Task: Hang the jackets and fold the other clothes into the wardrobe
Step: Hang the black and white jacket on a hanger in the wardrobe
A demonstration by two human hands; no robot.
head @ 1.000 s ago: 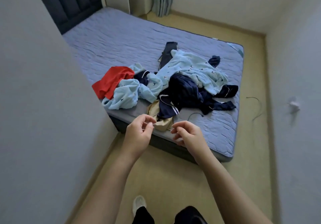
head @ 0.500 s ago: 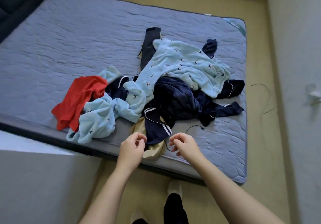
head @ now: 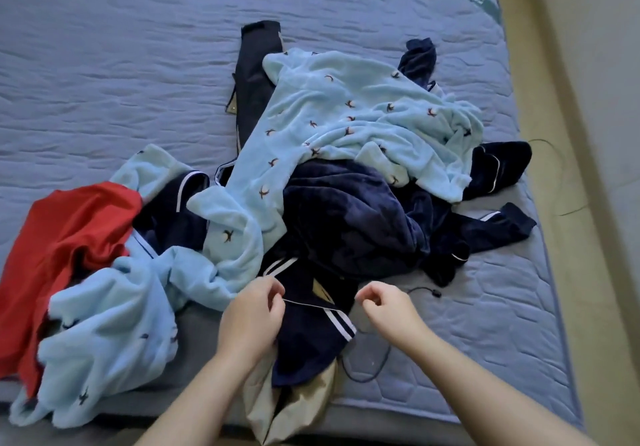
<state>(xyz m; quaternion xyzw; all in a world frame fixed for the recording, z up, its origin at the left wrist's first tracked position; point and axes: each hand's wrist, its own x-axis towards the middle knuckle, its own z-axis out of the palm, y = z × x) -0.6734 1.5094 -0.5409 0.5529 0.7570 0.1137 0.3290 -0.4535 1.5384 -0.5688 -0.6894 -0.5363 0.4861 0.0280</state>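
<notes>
place: home bedroom | evidence: quilted mattress [head: 104,64], heap of clothes [head: 346,154] on it, beige floor [head: 554,47]

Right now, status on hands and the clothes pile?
Left grip, right grip curled over navy striped garment, hold unclear. Pile unsorted on bed. Black cord beside it.

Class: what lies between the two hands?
In the head view, a navy white-striped garment lies between left hand and right hand; a thin strand runs across it from the left grip.

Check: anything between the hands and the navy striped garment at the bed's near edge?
Nothing visible between them: left hand and right hand are right over the navy striped garment. Farther back, the dark navy fleece lies on its upper part.
</notes>
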